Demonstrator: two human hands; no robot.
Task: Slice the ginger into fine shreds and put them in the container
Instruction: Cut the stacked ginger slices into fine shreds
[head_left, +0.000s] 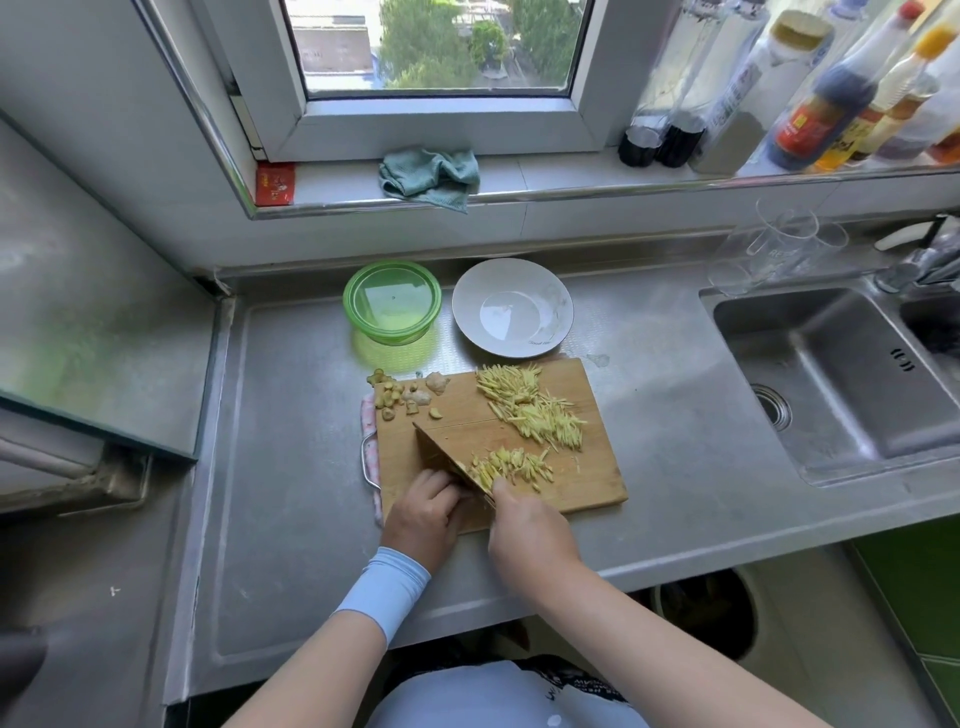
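Note:
On the wooden cutting board (592, 483) my right hand (530, 525) grips the handle of a cleaver (441, 454), its blade angled across the board's near left part. My left hand (426, 514) sits with curled fingers against the blade's left side, holding down ginger that is mostly hidden under it. Fresh ginger shreds (511, 465) lie just right of the blade. A larger pile of shreds (530, 408) spreads over the board's far right. Ginger trimmings (405, 397) lie at the far left corner. The green container (392, 301) stands open behind the board.
A white plate (511, 306) sits right of the container. The sink (841, 379) is to the right, with clear cups (779, 244) behind it. Bottles (821, 104) and a teal cloth (431, 176) rest on the windowsill. A cloth (370, 441) lies under the board's left edge.

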